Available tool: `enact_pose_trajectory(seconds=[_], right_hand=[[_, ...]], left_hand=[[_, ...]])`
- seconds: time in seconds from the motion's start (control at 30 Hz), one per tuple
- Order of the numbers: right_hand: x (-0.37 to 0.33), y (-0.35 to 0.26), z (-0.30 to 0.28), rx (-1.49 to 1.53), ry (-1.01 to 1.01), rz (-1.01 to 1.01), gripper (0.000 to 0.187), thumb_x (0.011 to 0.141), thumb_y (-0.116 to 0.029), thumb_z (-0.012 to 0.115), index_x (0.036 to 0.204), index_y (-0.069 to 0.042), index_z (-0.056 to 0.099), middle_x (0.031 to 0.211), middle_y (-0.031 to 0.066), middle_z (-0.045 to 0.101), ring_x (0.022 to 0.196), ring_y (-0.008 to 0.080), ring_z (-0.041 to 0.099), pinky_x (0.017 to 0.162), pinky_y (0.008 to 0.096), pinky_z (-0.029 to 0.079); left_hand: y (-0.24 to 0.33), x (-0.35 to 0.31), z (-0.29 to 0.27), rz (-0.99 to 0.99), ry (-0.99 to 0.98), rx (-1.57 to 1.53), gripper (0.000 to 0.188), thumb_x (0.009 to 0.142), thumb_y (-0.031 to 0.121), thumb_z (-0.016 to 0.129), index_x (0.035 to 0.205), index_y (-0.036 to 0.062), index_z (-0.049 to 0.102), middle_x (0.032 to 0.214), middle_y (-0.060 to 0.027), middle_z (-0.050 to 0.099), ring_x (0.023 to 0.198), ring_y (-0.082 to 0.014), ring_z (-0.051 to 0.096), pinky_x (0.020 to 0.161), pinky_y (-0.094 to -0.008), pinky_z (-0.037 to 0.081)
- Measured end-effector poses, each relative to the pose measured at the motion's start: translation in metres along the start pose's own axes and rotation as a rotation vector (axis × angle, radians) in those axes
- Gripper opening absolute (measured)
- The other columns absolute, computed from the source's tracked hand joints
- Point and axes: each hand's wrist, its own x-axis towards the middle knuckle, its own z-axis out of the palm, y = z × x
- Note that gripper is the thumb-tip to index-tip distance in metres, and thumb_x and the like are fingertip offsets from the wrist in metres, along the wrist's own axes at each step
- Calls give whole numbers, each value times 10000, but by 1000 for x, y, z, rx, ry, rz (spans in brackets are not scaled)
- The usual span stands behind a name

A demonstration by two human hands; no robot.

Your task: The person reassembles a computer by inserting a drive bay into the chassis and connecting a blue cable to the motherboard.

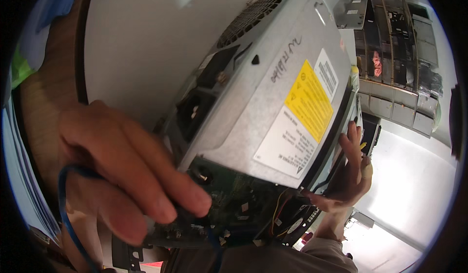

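A grey metal power supply [243, 107] fills the middle of the view, tilted, with a yellow and white label [309, 102]. Below it shows a dark green circuit board [234, 200] inside an open computer case [127, 253]. My left hand [129, 170] is at the board's left side, fingers bent, fingertips close to a round hole near the power supply's corner. A blue cable [66, 214] loops up into this hand and shows again below its fingertips; the grip itself is partly hidden. My right hand [348, 175] holds the case's right side, thumb below and fingers up along the dark edge.
Behind the power supply stands a white surface [141, 39]. At the left are a brown wooden edge [53, 68] and stacked pale blue sheets [24, 175]. A metal rack [390, 39] with boxes and parts is at upper right. A bright light panel [404, 170] glows at right.
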Motion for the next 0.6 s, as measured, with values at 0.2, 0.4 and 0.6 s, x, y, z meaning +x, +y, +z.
enact_pose_trajectory(seconds=[0.2, 0.4, 0.6], right_hand=[[5, -7, -5, 2, -20, 71, 1143, 554, -442, 928, 1511, -222, 342, 1289, 201, 618, 1385, 432, 389, 1175, 607, 104], [-18, -13, -18, 346, 244, 69, 735, 904, -356, 673, 1414, 67, 355, 1241, 291, 605, 1284, 428, 506, 1117, 563, 292], [-18, -17, -41, 16, 557, 35, 480, 1034, -244, 468, 1409, 32, 350, 1329, 339, 510, 1280, 417, 504, 1115, 496, 338]], left_hand=[[6, -3, 27, 2, 119, 66, 278, 912, 193, 696, 920, -84, 674, 1011, -276, 661, 884, -389, 704, 862, -494, 598], [-7, -10, 80, 126, 561, 309, 382, 940, 342, 655, 810, -11, 586, 864, -223, 681, 788, -326, 705, 714, -411, 598], [-18, -16, 56, 176, 497, 362, 429, 918, 426, 667, 806, 25, 562, 844, -192, 675, 717, -319, 692, 647, -404, 575]])
